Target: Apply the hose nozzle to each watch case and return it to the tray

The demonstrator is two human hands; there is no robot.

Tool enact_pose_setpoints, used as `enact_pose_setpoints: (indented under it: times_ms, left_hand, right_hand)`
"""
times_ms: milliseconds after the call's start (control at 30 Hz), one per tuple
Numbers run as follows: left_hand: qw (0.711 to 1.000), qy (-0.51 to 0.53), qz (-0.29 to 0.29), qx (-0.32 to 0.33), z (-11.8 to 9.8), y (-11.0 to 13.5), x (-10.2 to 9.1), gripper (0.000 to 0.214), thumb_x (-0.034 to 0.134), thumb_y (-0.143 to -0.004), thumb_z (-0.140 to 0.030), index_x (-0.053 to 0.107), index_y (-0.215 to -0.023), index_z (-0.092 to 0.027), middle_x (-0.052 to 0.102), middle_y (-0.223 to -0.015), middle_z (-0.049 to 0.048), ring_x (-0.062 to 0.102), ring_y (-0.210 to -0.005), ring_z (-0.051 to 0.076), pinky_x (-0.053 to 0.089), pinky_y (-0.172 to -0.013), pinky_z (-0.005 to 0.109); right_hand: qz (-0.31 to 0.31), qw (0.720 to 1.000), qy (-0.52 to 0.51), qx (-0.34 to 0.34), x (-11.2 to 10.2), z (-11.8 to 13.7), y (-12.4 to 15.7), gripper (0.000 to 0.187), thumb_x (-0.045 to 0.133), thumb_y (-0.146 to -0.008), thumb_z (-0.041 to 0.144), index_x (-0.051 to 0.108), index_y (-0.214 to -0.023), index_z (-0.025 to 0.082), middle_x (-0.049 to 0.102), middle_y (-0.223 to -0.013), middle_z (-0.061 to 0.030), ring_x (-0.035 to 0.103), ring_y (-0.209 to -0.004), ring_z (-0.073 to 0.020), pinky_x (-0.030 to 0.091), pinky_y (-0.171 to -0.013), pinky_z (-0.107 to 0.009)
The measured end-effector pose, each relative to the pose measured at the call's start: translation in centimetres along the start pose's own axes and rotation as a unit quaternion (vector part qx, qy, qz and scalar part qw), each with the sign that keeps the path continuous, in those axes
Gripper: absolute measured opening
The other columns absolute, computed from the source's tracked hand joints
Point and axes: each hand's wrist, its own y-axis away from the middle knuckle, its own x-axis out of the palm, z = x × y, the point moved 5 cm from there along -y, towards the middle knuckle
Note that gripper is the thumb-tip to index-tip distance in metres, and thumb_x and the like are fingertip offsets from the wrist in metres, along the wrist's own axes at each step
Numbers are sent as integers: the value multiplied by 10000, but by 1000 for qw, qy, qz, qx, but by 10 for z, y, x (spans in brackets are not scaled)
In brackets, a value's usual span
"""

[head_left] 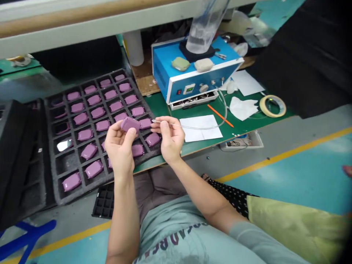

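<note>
- Case (129,124), purple, gripped between fingers and thumb of the left hand (119,148)
- Thin tube (189,127) pinched narrowly in the right hand (172,139), just beside the case
- Foam tray (70,201) of cases lies under both hands
- Blue machine (192,79) stands beyond the grip

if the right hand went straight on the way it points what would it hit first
Probably the purple case in the left hand, just past the thin tube in the right hand; depth is unclear.
</note>
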Motion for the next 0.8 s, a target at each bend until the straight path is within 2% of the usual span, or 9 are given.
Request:
enact_pose_setpoints:
  times_ms: [100, 233, 433, 633, 800]
  left_hand:
    - [999, 13, 2, -36, 13, 5, 13, 424, 924, -731, -313, 653, -1042, -215, 734, -981, 22, 737, -824, 146, 631, -773, 247]
    - [998, -54, 30, -28, 13, 9, 17, 428, 874, -803, -357, 703, -1172, -223, 754, -1145, 72, 752, -990, 183, 631, -842, 257]
    - [996, -79, 19, -34, 9, 16, 16, 309, 870, -824, -370, 738, -1026, -177, 793, -980, 60, 779, -872, 180, 656, -792, 277]
    - [994, -95, -5, -55, 9, 23, 15, 317, 897, -808, -333, 760, -1041, -169, 824, -963, 66, 807, -848, 178, 668, -773, 260]
    - [995, -101, -9, -26, 3, 27, 17, 267, 895, -809, -252, 771, -1031, -170, 837, -926, 48, 809, -806, 149, 656, -764, 217]
  right_hand:
    - [-5, 1000, -20, 3, -1, 1, -1, 181, 679, -1021, 415, 723, -1056, 243, 771, -1067, -25, 804, -871, -132, 693, -754, -243]
    - [-4, 1000, -18, 7, -2, 4, 1, 145, 676, -1027, 378, 725, -1052, 244, 783, -1011, -17, 806, -874, -138, 698, -796, -263]
    - [16, 1000, 14, -7, -3, 5, 5, 123, 664, -1038, 354, 710, -1077, 247, 795, -1025, -30, 805, -932, -160, 691, -905, -326]
    - [5, 999, 30, -19, -6, 7, 8, 107, 652, -1040, 318, 705, -1107, 252, 800, -1060, -40, 813, -1005, -186, 703, -909, -361]
    - [14, 999, 35, -20, -7, 9, 10, 92, 678, -1024, 293, 715, -1099, 255, 808, -1065, -35, 814, -1026, -190, 707, -897, -357]
